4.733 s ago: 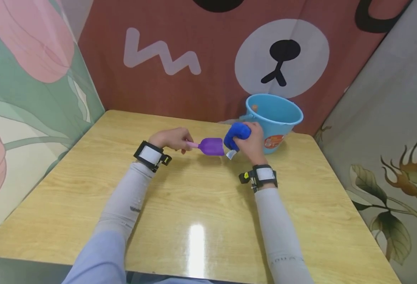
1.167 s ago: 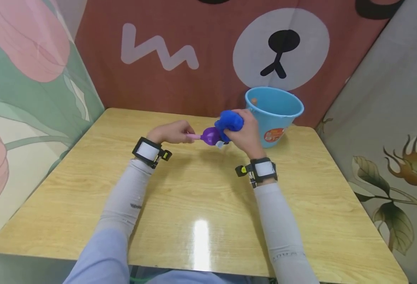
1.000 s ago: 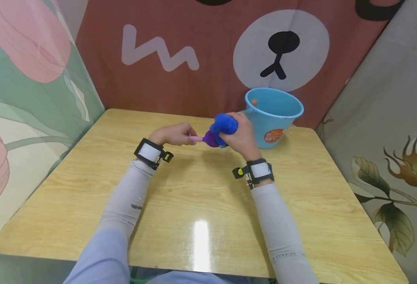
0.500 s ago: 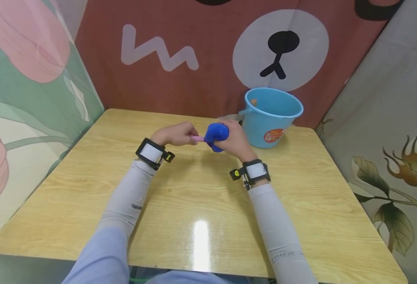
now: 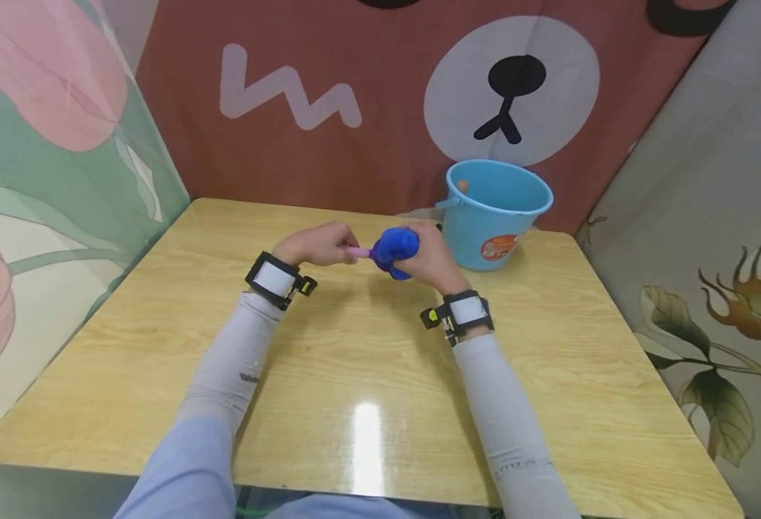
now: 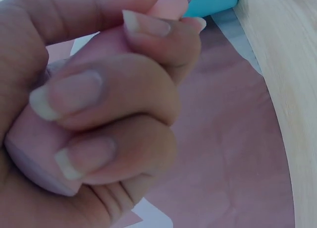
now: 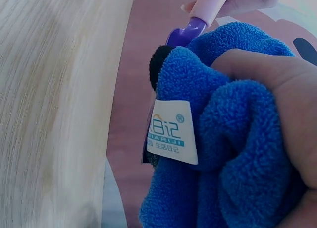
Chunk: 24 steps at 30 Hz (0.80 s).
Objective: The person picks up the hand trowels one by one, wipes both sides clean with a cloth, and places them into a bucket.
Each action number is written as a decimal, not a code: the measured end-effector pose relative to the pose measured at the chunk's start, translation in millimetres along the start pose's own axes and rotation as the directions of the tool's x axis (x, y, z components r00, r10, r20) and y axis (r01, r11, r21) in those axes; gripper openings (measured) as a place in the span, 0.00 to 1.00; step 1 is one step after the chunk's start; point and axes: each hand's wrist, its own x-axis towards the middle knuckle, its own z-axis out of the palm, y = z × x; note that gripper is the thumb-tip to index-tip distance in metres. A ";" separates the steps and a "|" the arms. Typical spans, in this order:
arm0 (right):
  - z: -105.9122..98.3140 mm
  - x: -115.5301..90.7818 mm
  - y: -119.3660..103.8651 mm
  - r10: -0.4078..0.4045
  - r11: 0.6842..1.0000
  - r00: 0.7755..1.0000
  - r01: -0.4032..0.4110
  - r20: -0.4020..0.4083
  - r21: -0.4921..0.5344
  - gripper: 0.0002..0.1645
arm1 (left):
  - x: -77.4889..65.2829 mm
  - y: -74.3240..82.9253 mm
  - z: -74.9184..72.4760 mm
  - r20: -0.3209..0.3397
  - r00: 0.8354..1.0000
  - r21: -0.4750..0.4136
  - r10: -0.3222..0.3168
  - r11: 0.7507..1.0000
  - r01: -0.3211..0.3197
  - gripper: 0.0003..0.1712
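Note:
Above the far middle of the table, my left hand (image 5: 318, 244) grips the pink handle (image 6: 101, 45) of a toy shovel with its fingers curled round it. In the right wrist view, part of the shovel's purple neck (image 7: 184, 35) shows beside the cloth. A blue terry cloth (image 5: 396, 245) with a white printed tag (image 7: 171, 131) is bunched in my right hand (image 5: 434, 258). The cloth lies over the purple blade and hides most of it. Something small and dark (image 7: 159, 64) pokes out at the cloth's edge; what it is I cannot tell.
A light-blue bucket (image 5: 474, 234) with an orange label stands at the table's back right, just beyond my right hand. Inside it, near the rim, shows a small orange-brown spot. The wooden table (image 5: 328, 367) meets printed cloth walls at the back and sides.
My right hand has moved left with the blue cloth, from the blade's tip onto the blade towards the handle, covering the purple part. The left hand keeps its grip, nearly still.

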 end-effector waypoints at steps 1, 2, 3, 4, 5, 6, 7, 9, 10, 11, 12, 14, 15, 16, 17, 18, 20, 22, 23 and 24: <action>-0.1 -0.1 0.4 0.008 1.000 1.000 -0.008 0.001 0.003 0.37 | -0.4 0.4 -0.5 -0.004 1.000 0.003 0.000 1.000 0.000 0.08; -0.1 -0.1 0.8 0.014 1.000 1.000 -0.014 0.002 0.006 0.38 | -0.7 0.2 -1.0 -0.007 1.000 0.006 0.000 1.000 0.000 0.07; -0.1 0.3 1.5 0.019 1.000 1.000 -0.019 0.003 0.009 0.38 | -1.3 0.6 -1.8 -0.013 1.000 0.008 -0.001 1.000 0.001 0.07; -0.1 0.4 1.9 0.023 1.000 1.000 -0.023 0.003 0.011 0.38 | -1.7 0.3 -2.3 -0.015 1.000 0.013 -0.004 1.000 0.004 0.07; -0.2 0.3 2.4 0.028 0.999 1.000 -0.028 0.004 0.016 0.38 | -2.3 0.4 -2.8 -0.018 1.000 0.017 -0.009 1.000 0.009 0.07; -0.3 0.2 2.9 0.032 0.999 0.999 -0.032 0.006 0.022 0.37 | -2.9 0.6 -3.5 -0.021 1.000 0.018 -0.014 1.000 0.014 0.07; -0.5 0.1 3.5 0.034 0.999 0.999 -0.034 0.006 0.026 0.37 | -3.6 0.4 -4.1 -0.023 1.000 0.022 -0.019 1.000 0.020 0.07; -0.6 0.3 5.0 0.036 0.999 0.999 -0.037 0.008 0.039 0.37 | -5.0 0.0 -5.4 -0.023 0.999 0.021 -0.030 0.999 0.030 0.07; -1.0 -0.1 5.7 0.038 0.998 0.999 -0.038 0.008 0.043 0.37 | -5.5 0.1 -6.1 -0.021 0.999 0.022 -0.032 0.999 0.033 0.07; -1.4 -0.1 6.7 0.036 0.998 0.999 -0.037 0.007 0.045 0.37 | -6.2 0.6 -7.0 -0.022 0.999 0.018 -0.033 0.999 0.034 0.06; -1.8 0.1 7.9 0.032 0.999 0.999 -0.032 0.008 0.044 0.37 | -6.6 0.5 -7.7 -0.023 0.999 0.016 -0.034 0.999 0.035 0.06; -2.7 0.4 10.0 0.027 0.999 1.000 -0.027 0.005 0.039 0.37 | -7.3 0.2 -9.0 -0.025 0.999 0.010 -0.035 0.999 0.035 0.06; -3.1 0.6 10.8 0.024 0.999 1.000 -0.024 0.003 0.036 0.37 | -7.7 0.2 -9.5 -0.027 0.999 0.008 -0.036 0.999 0.037 0.06; -3.6 0.5 11.6 0.024 0.999 1.000 -0.024 0.002 0.033 0.38 | -8.1 -0.4 -9.8 -0.028 0.999 0.008 -0.039 0.999 0.039 0.06; -3.9 0.6 12.0 0.022 0.999 1.000 -0.022 0.001 0.033 0.38 | -8.2 -1.3 -9.9 -0.030 0.999 0.009 -0.041 0.999 0.042 0.06; -4.2 0.6 12.5 0.023 0.999 1.000 -0.023 0.002 0.035 0.37 | -8.4 -2.1 -9.9 -0.032 0.998 0.011 -0.045 0.999 0.045 0.06; -4.7 0.2 13.2 0.028 0.999 1.000 -0.028 0.002 0.041 0.37 | -8.9 -3.3 -9.9 -0.039 0.998 0.013 -0.045 0.999 0.046 0.06; -5.1 0.1 14.7 0.033 0.998 0.999 -0.033 0.002 0.045 0.37 | -9.5 -4.0 -10.1 -0.046 0.998 0.011 -0.043 0.999 0.044 0.06; -5.1 0.0 15.6 0.035 0.998 0.999 -0.035 0.002 0.045 0.37 | -10.0 -4.2 -10.3 -0.049 0.998 0.007 -0.042 0.999 0.042 0.06; -5.0 -0.1 16.4 0.039 0.998 0.999 -0.039 0.002 0.050 0.37 | -10.3 -4.3 -10.6 -0.052 0.998 0.002 -0.040 0.999 0.040 0.05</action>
